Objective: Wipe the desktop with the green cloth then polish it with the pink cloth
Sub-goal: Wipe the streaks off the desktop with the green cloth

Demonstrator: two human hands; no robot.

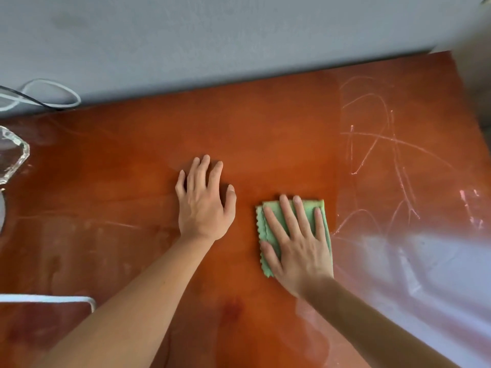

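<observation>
The glossy reddish-orange wooden table carries pale pinkish-white scribbled lines on its right part. The folded mint-green cloth with a zigzag-cut edge is plain, without print. The wall behind is flat grey-blue. At far left lie a white cable, a black cable and a clear faceted glass piece.

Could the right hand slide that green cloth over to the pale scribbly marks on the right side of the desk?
Probably yes. The right hand lies flat on the green cloth, and the scribbly marks begin just beyond the cloth's right edge, with only bare desktop between.
</observation>
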